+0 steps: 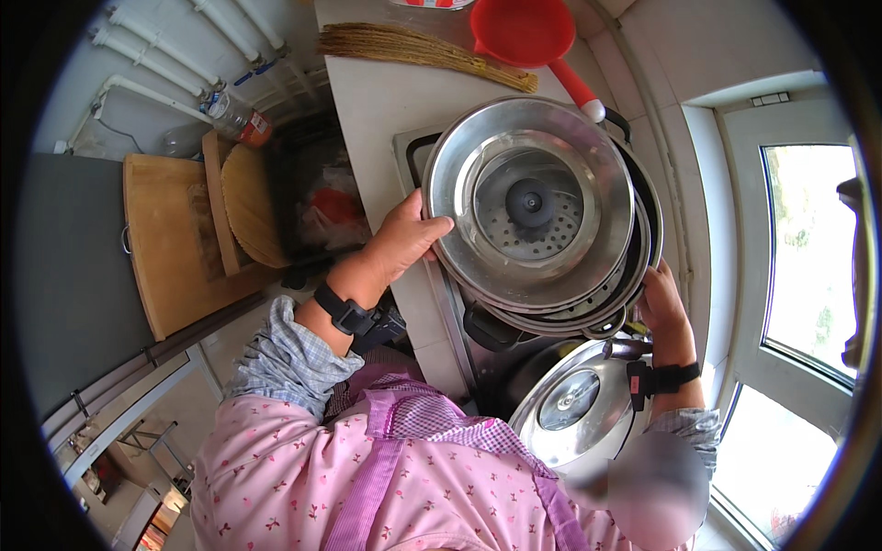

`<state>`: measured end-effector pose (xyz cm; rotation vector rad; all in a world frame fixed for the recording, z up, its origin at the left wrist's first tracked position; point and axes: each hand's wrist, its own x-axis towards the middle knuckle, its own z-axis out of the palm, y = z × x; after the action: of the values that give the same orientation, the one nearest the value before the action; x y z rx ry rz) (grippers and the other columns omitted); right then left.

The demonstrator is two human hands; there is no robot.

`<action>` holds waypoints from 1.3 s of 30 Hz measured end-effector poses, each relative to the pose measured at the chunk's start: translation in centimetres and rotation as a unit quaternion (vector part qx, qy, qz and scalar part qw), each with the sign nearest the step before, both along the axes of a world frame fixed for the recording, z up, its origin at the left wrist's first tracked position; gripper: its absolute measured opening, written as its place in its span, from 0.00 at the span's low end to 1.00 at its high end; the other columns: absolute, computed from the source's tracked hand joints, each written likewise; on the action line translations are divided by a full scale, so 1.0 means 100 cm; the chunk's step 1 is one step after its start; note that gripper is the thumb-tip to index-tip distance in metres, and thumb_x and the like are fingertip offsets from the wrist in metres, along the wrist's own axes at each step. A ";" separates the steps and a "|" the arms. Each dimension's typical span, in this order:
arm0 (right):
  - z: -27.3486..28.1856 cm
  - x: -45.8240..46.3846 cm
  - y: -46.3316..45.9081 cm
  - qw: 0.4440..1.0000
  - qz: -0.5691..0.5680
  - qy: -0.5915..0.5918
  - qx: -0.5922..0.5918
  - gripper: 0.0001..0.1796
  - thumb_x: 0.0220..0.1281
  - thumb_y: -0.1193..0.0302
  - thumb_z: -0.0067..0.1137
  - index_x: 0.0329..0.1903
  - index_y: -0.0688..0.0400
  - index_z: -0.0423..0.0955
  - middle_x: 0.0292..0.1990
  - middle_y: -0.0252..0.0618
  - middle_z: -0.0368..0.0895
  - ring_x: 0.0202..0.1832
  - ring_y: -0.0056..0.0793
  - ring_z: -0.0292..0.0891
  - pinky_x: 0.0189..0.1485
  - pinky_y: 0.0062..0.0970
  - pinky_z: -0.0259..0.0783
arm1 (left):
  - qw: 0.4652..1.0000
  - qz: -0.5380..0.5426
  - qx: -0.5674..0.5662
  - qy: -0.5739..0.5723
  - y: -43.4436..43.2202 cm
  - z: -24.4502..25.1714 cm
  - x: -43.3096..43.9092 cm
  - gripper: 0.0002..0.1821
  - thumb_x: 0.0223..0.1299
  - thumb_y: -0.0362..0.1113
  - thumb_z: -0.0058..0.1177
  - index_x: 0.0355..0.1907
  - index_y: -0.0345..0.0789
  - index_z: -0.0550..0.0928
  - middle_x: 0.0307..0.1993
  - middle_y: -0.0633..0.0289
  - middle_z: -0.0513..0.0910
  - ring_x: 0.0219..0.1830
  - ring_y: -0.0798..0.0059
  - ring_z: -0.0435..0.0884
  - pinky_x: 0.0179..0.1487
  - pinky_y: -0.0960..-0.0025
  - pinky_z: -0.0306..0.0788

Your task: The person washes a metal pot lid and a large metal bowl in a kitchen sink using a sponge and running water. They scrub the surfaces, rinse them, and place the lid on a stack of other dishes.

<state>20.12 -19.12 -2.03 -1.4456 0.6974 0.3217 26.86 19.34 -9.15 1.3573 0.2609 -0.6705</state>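
Observation:
A round steel lid (448,165) with a glass centre and a dark knob lies at a tilt over a stack of steamer pans. Perforated steel (596,299) shows under its lower edge, and more holes are visible through the glass. My left hand (406,237) grips the left rim, thumb on top and fingers curled under. On the far right, my right hand (661,299) holds the rim of a steamer pan (653,234) lower in the stack; most of its fingers are hidden. A black side handle (489,329) sticks out below the stack.
Nearer my body, a second steel lid (565,403) leans beside the stove (458,344). A red plastic ladle (524,31) and a straw whisk broom (427,52) lie on the countertop (372,110). A window door (744,227) stands right; a wooden board (172,234) stands left.

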 end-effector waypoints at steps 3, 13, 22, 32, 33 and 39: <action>0.002 -0.002 -0.002 1.000 -0.005 -0.003 0.025 0.20 0.68 0.79 0.51 0.61 0.67 0.71 0.48 0.43 0.84 0.44 0.30 0.85 0.44 0.25 0.81 | 0.996 -0.020 0.039 -0.077 -0.001 0.003 0.002 0.21 0.64 0.35 0.58 0.58 0.32 0.74 0.43 0.64 0.81 0.40 0.82 0.79 0.40 0.73 0.76; -0.009 -0.005 -0.007 0.998 -0.005 0.001 0.067 0.20 0.69 0.78 0.49 0.62 0.69 0.70 0.52 0.48 0.83 0.51 0.38 0.84 0.53 0.34 0.81 | 0.985 -0.036 -0.131 0.106 -0.014 -0.013 0.002 0.25 0.67 0.38 0.55 0.66 0.42 0.71 0.54 0.64 0.79 0.55 0.70 0.80 0.54 0.56 0.80; -0.008 -0.009 -0.007 0.993 -0.004 -0.011 0.117 0.23 0.70 0.79 0.46 0.66 0.70 0.67 0.57 0.52 0.80 0.57 0.42 0.81 0.60 0.40 0.78 | 0.955 0.059 -0.278 0.086 -0.034 -0.025 -0.017 0.26 0.61 0.38 0.62 0.60 0.33 0.76 0.52 0.58 0.83 0.53 0.67 0.83 0.60 0.62 0.76; 0.001 -0.017 -0.005 0.992 0.002 0.009 0.123 0.23 0.69 0.78 0.47 0.65 0.69 0.67 0.55 0.51 0.81 0.54 0.42 0.83 0.56 0.38 0.80 | 0.960 0.070 -0.267 0.045 -0.027 -0.008 -0.034 0.27 0.61 0.38 0.61 0.62 0.33 0.75 0.53 0.59 0.82 0.55 0.69 0.81 0.61 0.62 0.75; 0.000 -0.018 -0.005 0.990 0.010 0.006 0.138 0.23 0.68 0.77 0.48 0.65 0.69 0.68 0.55 0.51 0.82 0.54 0.42 0.83 0.56 0.38 0.81 | 0.953 0.070 -0.292 0.036 -0.026 -0.010 -0.035 0.27 0.61 0.39 0.61 0.63 0.34 0.75 0.53 0.59 0.82 0.55 0.69 0.81 0.61 0.62 0.74; -0.007 -0.012 -0.013 0.991 0.024 0.004 0.133 0.21 0.70 0.74 0.45 0.61 0.71 0.71 0.52 0.51 0.84 0.51 0.41 0.84 0.57 0.38 0.80 | 0.960 0.039 -0.234 0.150 -0.043 -0.035 -0.032 0.37 0.57 0.41 0.62 0.69 0.38 0.67 0.58 0.61 0.78 0.59 0.69 0.76 0.63 0.61 0.70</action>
<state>18.88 -20.43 -2.71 -1.2089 0.6020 0.4422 23.71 15.06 -12.63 0.7867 0.3689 -0.8130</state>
